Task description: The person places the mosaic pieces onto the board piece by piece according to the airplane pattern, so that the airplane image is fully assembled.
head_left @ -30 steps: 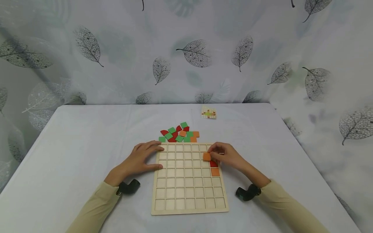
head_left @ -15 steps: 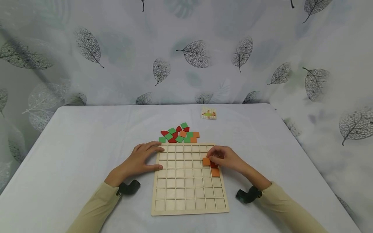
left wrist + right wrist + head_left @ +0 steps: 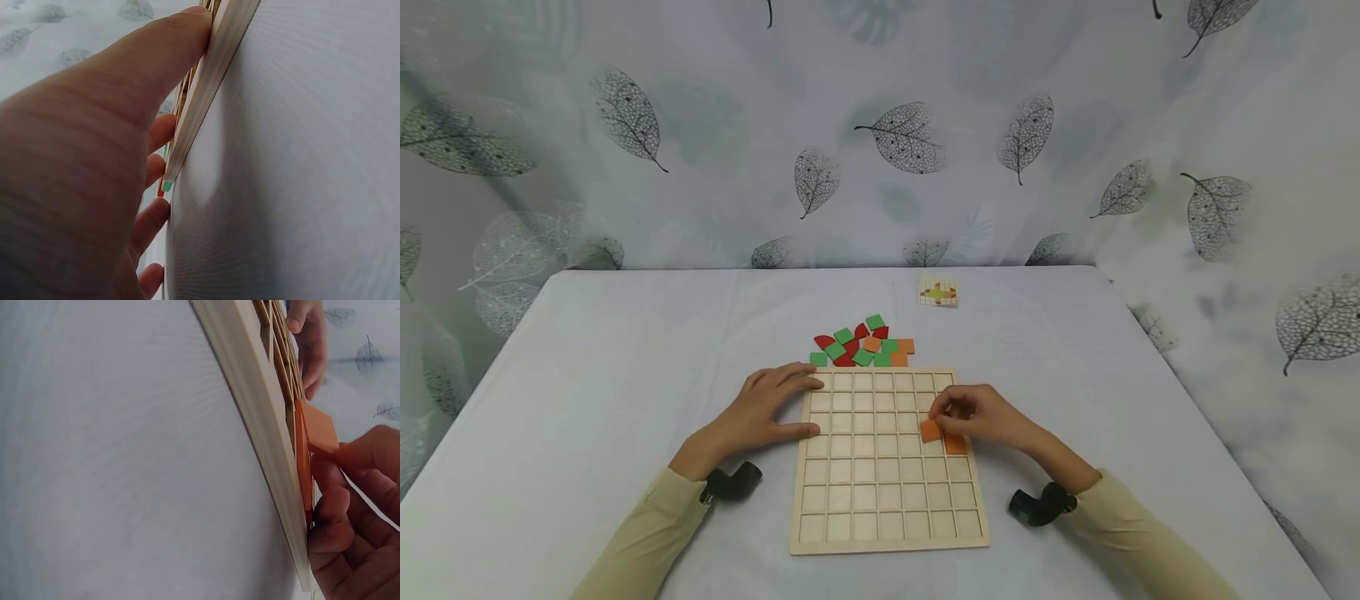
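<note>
One orange tile (image 3: 930, 430), presumably light, stiff and best taken by its edges, is pinched by the right hand (image 3: 979, 414) over the gridded board (image 3: 876, 472), touched by the left hand (image 3: 771, 406), fingers outstretched.

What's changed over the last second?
The right hand has moved toward the near edge of the board, carrying the orange square, still pinched; nothing was let go. The left hand, the board, the orange tile lying in it and the loose pieces stayed put.
</note>
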A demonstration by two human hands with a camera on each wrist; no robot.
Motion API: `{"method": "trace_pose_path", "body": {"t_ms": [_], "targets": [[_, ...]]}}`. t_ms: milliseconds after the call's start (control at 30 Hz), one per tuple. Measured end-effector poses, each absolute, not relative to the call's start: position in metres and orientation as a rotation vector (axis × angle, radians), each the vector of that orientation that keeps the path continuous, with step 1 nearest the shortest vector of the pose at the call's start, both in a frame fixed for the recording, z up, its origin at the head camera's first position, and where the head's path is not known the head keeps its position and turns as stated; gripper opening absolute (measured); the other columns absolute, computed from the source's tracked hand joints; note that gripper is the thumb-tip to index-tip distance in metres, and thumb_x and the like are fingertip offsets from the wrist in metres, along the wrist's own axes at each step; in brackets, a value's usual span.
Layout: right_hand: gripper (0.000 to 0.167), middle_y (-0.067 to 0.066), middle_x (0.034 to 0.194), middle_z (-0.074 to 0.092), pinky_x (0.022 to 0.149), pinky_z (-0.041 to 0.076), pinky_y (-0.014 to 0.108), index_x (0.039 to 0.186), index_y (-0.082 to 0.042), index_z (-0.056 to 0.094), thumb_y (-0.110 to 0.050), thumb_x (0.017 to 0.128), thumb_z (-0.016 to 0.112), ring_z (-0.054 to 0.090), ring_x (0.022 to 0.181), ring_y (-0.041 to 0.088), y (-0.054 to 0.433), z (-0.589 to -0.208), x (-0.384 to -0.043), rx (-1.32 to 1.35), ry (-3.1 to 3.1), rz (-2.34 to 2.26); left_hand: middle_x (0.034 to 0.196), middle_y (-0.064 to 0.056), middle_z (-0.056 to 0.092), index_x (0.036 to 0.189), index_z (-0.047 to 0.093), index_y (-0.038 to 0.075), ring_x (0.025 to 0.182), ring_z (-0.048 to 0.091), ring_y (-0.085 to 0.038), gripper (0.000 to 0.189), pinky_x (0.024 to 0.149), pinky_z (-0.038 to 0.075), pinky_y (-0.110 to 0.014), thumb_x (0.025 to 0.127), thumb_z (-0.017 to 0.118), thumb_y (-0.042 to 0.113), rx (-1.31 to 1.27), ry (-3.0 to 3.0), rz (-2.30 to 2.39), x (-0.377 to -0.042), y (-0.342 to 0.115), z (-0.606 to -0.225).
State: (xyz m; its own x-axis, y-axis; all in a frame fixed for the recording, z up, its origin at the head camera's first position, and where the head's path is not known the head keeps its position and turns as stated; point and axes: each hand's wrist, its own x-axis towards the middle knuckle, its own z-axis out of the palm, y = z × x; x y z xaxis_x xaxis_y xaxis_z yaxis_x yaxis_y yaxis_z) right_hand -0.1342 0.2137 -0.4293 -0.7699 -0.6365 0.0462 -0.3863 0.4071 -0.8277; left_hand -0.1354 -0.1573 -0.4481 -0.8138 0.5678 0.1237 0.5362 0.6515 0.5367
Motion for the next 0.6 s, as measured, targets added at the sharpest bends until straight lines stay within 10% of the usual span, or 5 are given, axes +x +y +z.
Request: {"method": "trace_pose_path", "body": {"t_ms": [600], "targets": [[0.005, 0.001, 0.082, 0.059, 0.055, 0.04, 0.019, 0.093, -0.013, 0.07, -0.01, 0.089, 0.072, 0.045, 0.062, 0.005, 0.2127, -0.4283, -0.1342, -1.106, 2.33, -1.174, 0.146, -0.009, 0.045, 0.131, 0.058, 0.017, 0.137, 0.038, -0.03, 0.058, 0.109, 0.02, -0.058, 0.083, 0.074, 0.045, 0.939, 2.796, 0.9, -0.1364, -0.1573, -0.4472]]}}
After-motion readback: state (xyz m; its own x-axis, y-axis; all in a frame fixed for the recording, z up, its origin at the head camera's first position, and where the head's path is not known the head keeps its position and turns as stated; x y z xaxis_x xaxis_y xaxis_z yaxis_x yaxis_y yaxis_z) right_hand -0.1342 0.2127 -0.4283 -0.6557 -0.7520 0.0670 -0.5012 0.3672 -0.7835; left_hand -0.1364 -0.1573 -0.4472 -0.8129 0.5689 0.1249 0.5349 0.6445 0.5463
